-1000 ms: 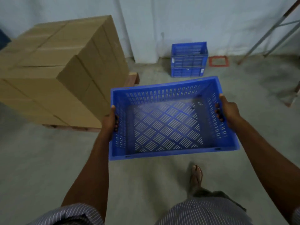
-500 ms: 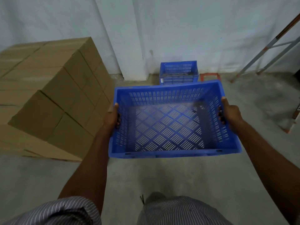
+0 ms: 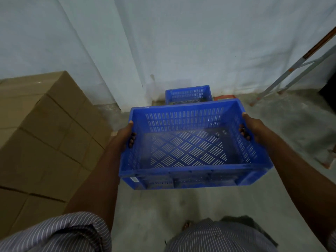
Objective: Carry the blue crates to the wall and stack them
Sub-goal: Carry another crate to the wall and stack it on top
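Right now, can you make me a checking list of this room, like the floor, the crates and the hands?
Surface: grey concrete floor, patchy.
Job's things: carried crate, empty, held in the air; second crate on the floor by the wall.
Clutter: stacked cardboard boxes at left; small red-orange object beside the second crate.
Grippers: left hand and right hand each grip a side of the carried crate.
Cables: nothing seen.
Surroundings: pale wall ahead; metal frame at right.

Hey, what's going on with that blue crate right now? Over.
Holding: left hand and right hand grip the carried crate by its sides, empty. Ahead, the second crate sits at the wall. To the left, cardboard boxes beside the path.
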The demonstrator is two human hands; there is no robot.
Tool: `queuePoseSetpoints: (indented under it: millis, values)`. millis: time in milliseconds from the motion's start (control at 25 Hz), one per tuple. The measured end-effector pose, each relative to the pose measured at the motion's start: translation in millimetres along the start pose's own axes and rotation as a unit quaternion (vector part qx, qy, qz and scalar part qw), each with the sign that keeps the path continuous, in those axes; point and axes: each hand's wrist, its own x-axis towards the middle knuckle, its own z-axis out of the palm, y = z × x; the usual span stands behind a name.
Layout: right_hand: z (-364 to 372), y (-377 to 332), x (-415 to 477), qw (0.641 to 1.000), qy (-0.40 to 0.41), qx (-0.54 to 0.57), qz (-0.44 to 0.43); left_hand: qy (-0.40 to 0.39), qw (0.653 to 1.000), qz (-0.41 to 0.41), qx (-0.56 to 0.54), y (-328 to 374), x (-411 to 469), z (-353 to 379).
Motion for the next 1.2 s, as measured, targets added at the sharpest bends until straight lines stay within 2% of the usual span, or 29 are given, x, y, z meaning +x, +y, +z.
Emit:
queuePoseSetpoints:
  millis: [320, 680, 800, 1040, 1200]
  values:
    - [31, -76, 181, 0.999, 0.038, 0.011, 0.009, -0.018, 1.0, -0.004, 0.02, 114, 179, 63]
    - [68, -171, 399, 0.998, 0.039, -0.012, 0.04, 0.024, 0.999, -0.016, 0.013, 226, 370, 135]
    - [91, -192, 467, 0.998, 0.041, -0.024, 0.05, 0.039, 0.999, -0.027, 0.021, 247, 446, 148]
    - [149, -203, 609, 0.995, 0.058, -0.054, 0.057, 0.021, 0.998, -0.034, 0.042, 266, 608, 179]
    - [185, -214, 704, 0.994, 0.063, -0.078, 0.054, 0.044, 0.997, -0.02, 0.066, 277, 703, 200]
